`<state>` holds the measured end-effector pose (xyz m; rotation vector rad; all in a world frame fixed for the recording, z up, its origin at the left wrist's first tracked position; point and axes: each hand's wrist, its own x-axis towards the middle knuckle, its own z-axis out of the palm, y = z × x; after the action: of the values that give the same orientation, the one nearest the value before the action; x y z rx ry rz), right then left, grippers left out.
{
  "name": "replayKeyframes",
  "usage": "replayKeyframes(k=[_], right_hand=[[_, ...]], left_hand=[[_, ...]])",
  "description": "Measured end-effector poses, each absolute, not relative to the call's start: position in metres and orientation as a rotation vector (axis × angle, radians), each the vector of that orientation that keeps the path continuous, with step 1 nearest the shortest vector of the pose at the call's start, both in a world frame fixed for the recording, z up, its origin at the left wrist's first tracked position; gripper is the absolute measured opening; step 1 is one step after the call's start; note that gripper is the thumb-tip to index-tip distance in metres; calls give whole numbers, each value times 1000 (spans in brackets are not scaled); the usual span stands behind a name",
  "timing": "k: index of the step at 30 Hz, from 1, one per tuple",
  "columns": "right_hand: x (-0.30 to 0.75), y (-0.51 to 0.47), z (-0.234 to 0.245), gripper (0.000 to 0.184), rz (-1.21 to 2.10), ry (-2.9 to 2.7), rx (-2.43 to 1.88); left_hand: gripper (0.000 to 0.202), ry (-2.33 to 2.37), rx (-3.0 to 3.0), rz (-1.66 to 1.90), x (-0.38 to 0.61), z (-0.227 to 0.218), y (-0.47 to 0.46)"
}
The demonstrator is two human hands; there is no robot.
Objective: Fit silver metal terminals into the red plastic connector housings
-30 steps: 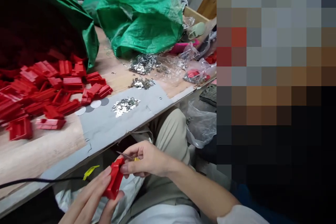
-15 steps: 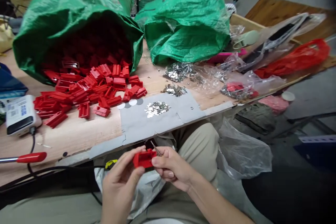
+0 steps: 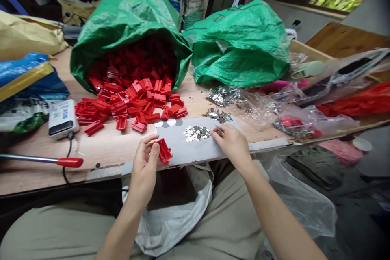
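Note:
My left hand (image 3: 145, 162) holds a red plastic housing (image 3: 165, 151) between thumb and fingers, its hollow side facing up, over the front edge of a grey sheet (image 3: 183, 152). My right hand (image 3: 233, 144) is closed on slim metal tweezers (image 3: 219, 130), whose tip points at the right side of a pile of small shiny metal pieces (image 3: 196, 133). Whether the tips grip a piece is too small to tell. Behind that pile lies a second, darker heap of metal pieces (image 3: 217, 115).
A green sack (image 3: 128, 12) spills many red housings (image 3: 122, 107) onto the table. Another green sack (image 3: 240, 44) stands right of it. A white device (image 3: 62, 118) with a cable and a red-handled lever (image 3: 70, 162) are at left. An open white bag (image 3: 183, 227) hangs below the table edge.
My hands have separated. The right hand moved up and forward with the tweezers to the metal pile; the left rose to the table edge with the red housing. The view shifted too.

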<state>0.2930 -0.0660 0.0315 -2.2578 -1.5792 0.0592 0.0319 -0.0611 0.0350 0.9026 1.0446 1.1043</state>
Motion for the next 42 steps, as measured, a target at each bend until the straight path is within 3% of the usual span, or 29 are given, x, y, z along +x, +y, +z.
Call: replayKeyframes(k=[8, 12, 17, 21, 27, 36, 42], right_hand=[[295, -55, 39, 9, 294, -1545, -2277], [293, -60, 47, 15, 395, -1337, -2153], [267, -80, 56, 43, 931, -1140, -1782], [230, -84, 58, 46, 1337, -1093, -1615], [205, -66, 40, 38, 1229, -1328, -1569], [214, -44, 45, 32, 1462, -1434, -1676], [214, -40, 47, 26, 1310, -1620, -1717]], left_hand=[[35, 920, 625, 988, 28, 42, -58], [37, 896, 632, 970, 26, 40, -59], [39, 928, 1128, 1140, 24, 26, -58], [26, 983, 1724, 1137, 22, 11, -58], [26, 945, 1921, 1072, 24, 3, -63], [26, 922, 1925, 1024, 23, 5, -62], [30, 913, 1921, 1016, 22, 5, -60]])
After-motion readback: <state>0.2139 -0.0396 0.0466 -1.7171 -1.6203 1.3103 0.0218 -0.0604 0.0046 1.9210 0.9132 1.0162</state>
